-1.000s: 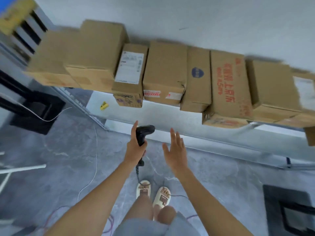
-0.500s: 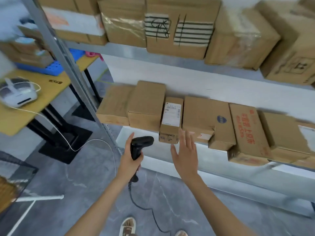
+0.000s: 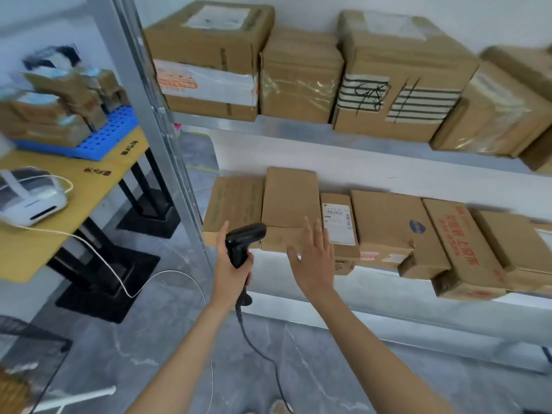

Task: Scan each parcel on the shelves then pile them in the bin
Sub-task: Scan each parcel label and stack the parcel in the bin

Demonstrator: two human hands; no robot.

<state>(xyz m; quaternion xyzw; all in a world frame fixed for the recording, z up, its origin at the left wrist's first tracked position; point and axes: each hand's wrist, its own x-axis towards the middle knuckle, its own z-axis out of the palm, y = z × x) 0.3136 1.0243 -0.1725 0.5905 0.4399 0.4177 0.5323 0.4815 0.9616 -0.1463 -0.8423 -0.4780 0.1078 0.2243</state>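
— What holds what here?

— A metal shelf rack (image 3: 298, 127) carries two rows of cardboard parcels. The upper row has a box with a white and orange label (image 3: 209, 61), a taped plain box (image 3: 300, 82) beside it, then a box with black stripes and scribble (image 3: 397, 85), and more boxes running off the right edge. The lower shelf (image 3: 388, 282) has a flat plain parcel (image 3: 289, 204) resting partly on a lower parcel (image 3: 233, 204) at the far left, then a narrow parcel with a white label (image 3: 340, 231), a box with a blue round sticker (image 3: 388, 225) and one with red print (image 3: 460, 246). At the bottom left, the corner of a black mesh bin (image 3: 33, 354) shows, with something brown inside it.

— And the hands?

— The left hand (image 3: 231, 264) is wrapped around the grip of a black barcode scanner (image 3: 243, 242), thumb up along its side; the scanner's head points toward the lower row. Its black cable (image 3: 263, 354) trails down to the floor. The right hand (image 3: 315, 258) is spread flat, fingers straight and apart, holding nothing, in front of the flat plain parcel and the labelled one. Whether the fingertips touch the cardboard, I cannot tell.

— Anything unclear?

— The boxes on the blue tray (image 3: 101, 138) on the yellow table (image 3: 59, 234) are blurred. A white device (image 3: 30, 198) with a cord sits there too. The bin is mostly cut off, so its contents are hard to name.
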